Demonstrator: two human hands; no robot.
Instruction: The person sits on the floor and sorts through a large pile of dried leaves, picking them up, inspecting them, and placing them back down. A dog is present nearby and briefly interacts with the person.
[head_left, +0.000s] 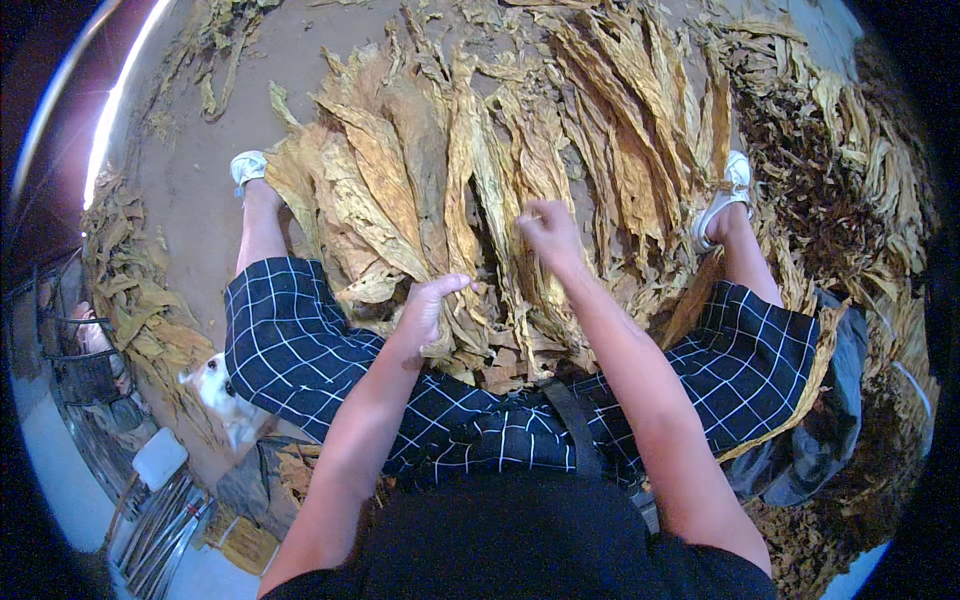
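Note:
Dried tobacco leaves lie spread on the floor between my legs, their long blades pointing away from me. My left hand is closed around the narrow end of a yellow-brown leaf, thumb on top. To its right and a little farther out, my right hand is raised over the leaves with curled fingers, slightly blurred; whether it holds anything is unclear. Leaf scraps are heaped close to my lap.
A white dog is beside my left thigh. Darker leaf piles lie at the right, with a dark plastic sheet near my right thigh. Metal rods and a white container are at the lower left.

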